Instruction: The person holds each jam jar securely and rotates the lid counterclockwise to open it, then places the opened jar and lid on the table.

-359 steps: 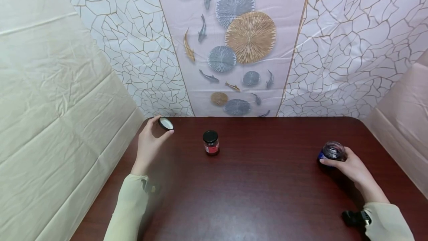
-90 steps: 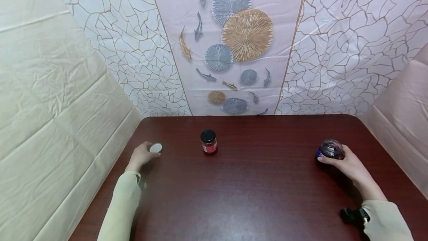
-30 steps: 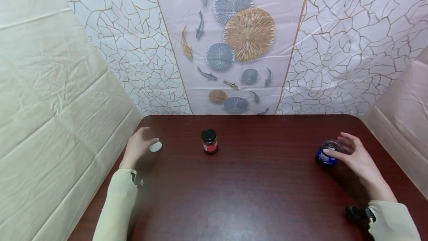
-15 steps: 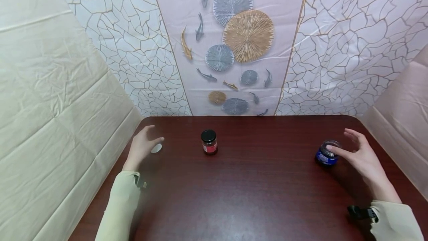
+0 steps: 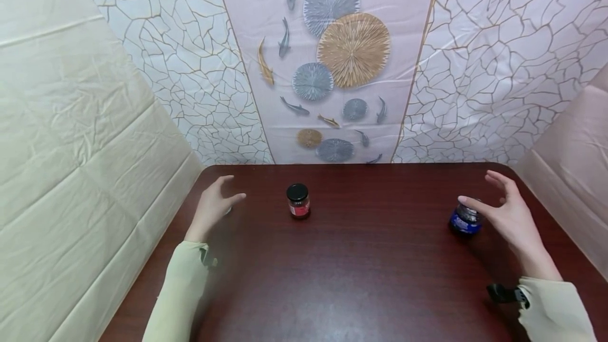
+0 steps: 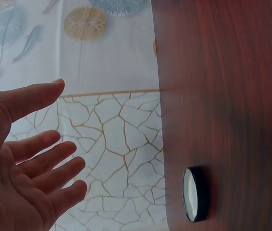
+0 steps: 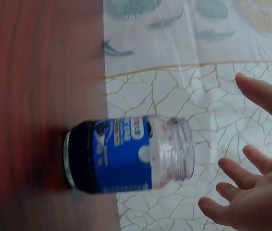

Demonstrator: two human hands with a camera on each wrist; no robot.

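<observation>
My left hand (image 5: pixel 214 206) is raised over the table's left side with its fingers spread and nothing in them. Below it a black lid (image 6: pixel 196 194) lies with its white inside up; in the head view the hand hides most of it. On the right, a lidless glass jar (image 7: pixel 126 156) with a blue label stands upright, dark contents in its lower part. My right hand (image 5: pixel 515 220) hovers just above and beside that jar, fingers apart from it and holding nothing. Its thumb overlaps the jar's mouth in the head view.
A second jar (image 5: pixel 298 201), with a black lid and a red label, stands left of the table's middle. The dark red-brown table (image 5: pixel 361 257) reaches back to a patterned cloth wall (image 5: pixel 475 94). Pale cloth (image 5: pixel 95 162) hangs along the left side.
Since 3 seconds ago the left hand has let go of the lid and the right hand of the blue-label jar. Both hands have lifted; the left has also shifted right.
</observation>
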